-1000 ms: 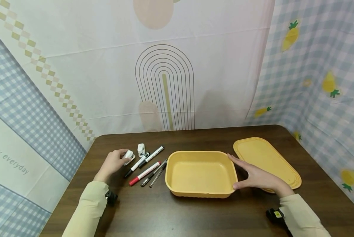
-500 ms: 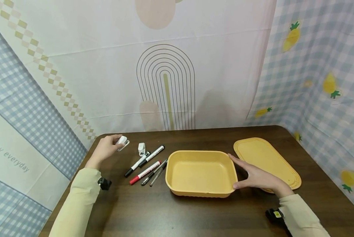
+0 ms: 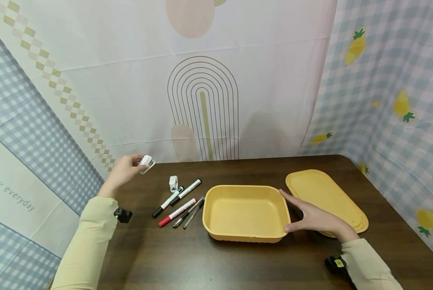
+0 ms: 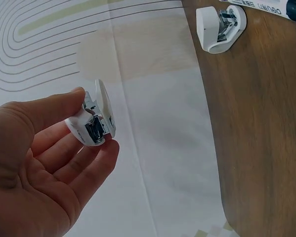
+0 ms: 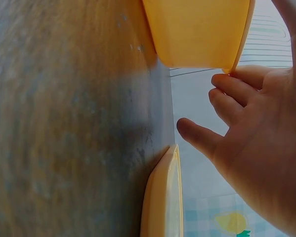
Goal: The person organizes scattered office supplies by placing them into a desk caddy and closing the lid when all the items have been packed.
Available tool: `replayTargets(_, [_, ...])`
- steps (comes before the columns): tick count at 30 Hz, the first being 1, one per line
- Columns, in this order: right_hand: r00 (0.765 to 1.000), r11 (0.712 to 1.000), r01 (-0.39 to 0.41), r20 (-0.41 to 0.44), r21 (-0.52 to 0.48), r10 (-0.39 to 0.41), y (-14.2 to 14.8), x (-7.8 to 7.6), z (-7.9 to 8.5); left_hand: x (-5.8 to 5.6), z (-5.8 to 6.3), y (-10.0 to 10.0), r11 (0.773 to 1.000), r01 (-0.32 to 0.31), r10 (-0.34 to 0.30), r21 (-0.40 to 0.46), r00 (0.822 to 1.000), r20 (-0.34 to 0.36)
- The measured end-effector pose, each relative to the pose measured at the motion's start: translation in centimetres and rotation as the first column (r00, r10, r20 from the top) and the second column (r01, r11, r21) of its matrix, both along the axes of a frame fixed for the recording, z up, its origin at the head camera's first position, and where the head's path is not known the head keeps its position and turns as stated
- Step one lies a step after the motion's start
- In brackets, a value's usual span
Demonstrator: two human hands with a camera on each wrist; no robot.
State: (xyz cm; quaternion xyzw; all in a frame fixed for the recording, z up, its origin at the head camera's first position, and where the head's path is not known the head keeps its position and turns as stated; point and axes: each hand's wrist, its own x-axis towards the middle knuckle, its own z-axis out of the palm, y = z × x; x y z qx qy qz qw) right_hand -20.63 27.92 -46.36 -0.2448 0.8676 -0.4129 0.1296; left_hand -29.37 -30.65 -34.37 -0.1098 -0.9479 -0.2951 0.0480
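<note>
A small white stapler (image 3: 146, 163) is pinched between the thumb and fingers of my left hand (image 3: 120, 174), raised above the table's back left corner. The left wrist view shows the metal inside of this stapler (image 4: 94, 123) between its white halves. My right hand (image 3: 315, 217) touches the right end of a yellow plastic box (image 3: 245, 238), thumb at the near corner and a finger at the far one. In the right wrist view its fingers are spread, some of them off the box wall (image 5: 202, 34). The box has nothing in it.
A second white stapler (image 3: 173, 183) stands near two black-capped markers (image 3: 190, 188). A red-capped marker (image 3: 178, 212) and two thin pens (image 3: 193, 213) lie left of the box. The yellow lid (image 3: 325, 193) lies on the brown table (image 3: 216, 266) at right. Patterned cloth hangs behind.
My left hand has lifted the stapler off the table and carried it up, back and slightly left. The right hand, box, lid and pens stay where they were.
</note>
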Motion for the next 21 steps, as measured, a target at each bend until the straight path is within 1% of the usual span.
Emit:
replayTargets(4, [1.0,1.0,0.001,-0.005,-0.001,-0.001,0.1,0.1,0.0,-0.3,0.1,0.4,1.0,-0.004,0.004,-0.014,1.0,-0.011])
replayTargets(10, [1.0,1.0,0.005,-0.015,0.02,-0.005,0.0,0.1,0.0,-1.1,0.4,1.5,0.999,0.038,-0.038,0.006,0.999,-0.022])
replayTargets(15, [1.0,1.0,0.0,-0.009,0.009,0.0,0.0,0.0,0.1,-1.8,1.0,3.0,0.998,0.065,-0.064,0.017,0.998,-0.025])
replayTargets(21, [1.0,1.0,-0.004,-0.001,-0.001,0.004,0.0,0.0,0.2,-2.6,1.6,5.0,0.996,0.075,-0.075,0.049,0.997,-0.003])
